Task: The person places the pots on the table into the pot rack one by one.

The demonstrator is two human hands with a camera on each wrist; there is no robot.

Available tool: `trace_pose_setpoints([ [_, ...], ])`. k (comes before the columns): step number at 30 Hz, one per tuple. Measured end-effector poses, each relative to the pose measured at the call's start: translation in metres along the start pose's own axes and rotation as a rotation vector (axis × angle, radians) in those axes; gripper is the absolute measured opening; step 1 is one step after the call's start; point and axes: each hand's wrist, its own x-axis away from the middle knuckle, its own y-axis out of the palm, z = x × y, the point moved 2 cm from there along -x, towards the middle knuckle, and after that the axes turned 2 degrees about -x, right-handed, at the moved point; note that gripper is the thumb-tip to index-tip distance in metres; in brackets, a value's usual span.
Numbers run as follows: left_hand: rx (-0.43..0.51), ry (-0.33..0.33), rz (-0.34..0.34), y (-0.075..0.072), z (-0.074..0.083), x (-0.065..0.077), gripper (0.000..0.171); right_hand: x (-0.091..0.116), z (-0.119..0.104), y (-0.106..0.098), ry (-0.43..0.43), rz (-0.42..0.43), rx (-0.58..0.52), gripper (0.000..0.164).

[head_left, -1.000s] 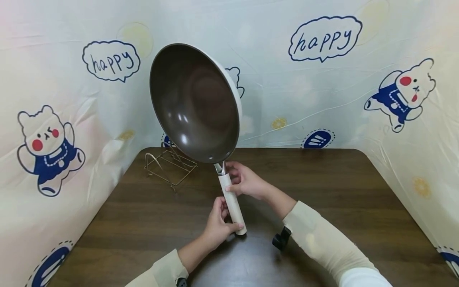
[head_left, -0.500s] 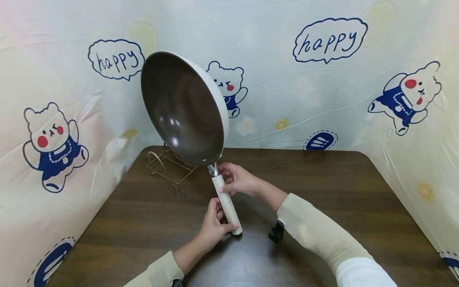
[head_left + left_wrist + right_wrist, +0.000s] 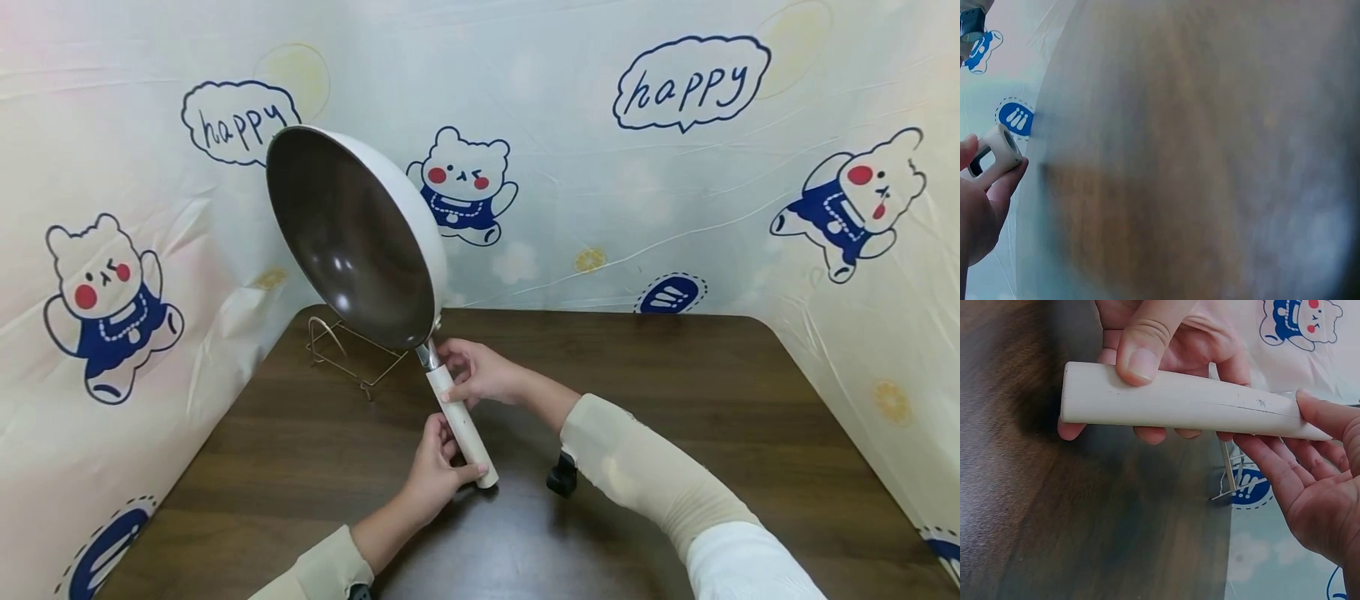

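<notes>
A deep frying pan (image 3: 352,242), brown inside and white outside, is held up tilted to the left, its inside facing me. Its cream handle (image 3: 467,433) slants down to the right. My left hand (image 3: 433,471) grips the handle's lower end, thumb across the front. Higher up, near the metal neck, my right hand (image 3: 483,372) pinches the handle from the right. The right wrist view shows both thumbs on top of the handle (image 3: 1179,403) and fingers underneath. At the left edge of the left wrist view, the hollow handle end (image 3: 1002,150) sits in my fingers.
A gold wire rack (image 3: 352,358) stands at the back left of the dark wooden table (image 3: 637,417), partly hidden behind the pan. Behind the table hangs a printed curtain (image 3: 555,167) with bears and "happy" bubbles. Black wrist devices hang below both cuffs.
The pan has swung left and slightly down, tilting further over, with more of its white outside showing. Both hands have moved left with the handle, keeping their grip.
</notes>
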Motion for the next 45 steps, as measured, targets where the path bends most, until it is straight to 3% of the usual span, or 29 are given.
trace_pose_setpoints([
  [9,0.029,-0.012,-0.002,-0.009,0.001,0.002,0.075,-0.008,-0.004,0.009,0.022,-0.017,0.007,0.058],
  [25,0.08,-0.044,-0.031,-0.03,0.003,-0.006,0.079,-0.027,-0.009,0.021,0.041,0.024,0.16,0.064],
  [40,0.123,-0.064,-0.054,-0.042,0.0,-0.008,0.09,-0.04,-0.014,0.035,0.036,0.052,0.463,0.06],
  [45,0.164,-0.11,-0.052,-0.041,-0.001,-0.009,0.088,-0.044,-0.012,0.039,0.064,0.075,0.57,0.058],
])
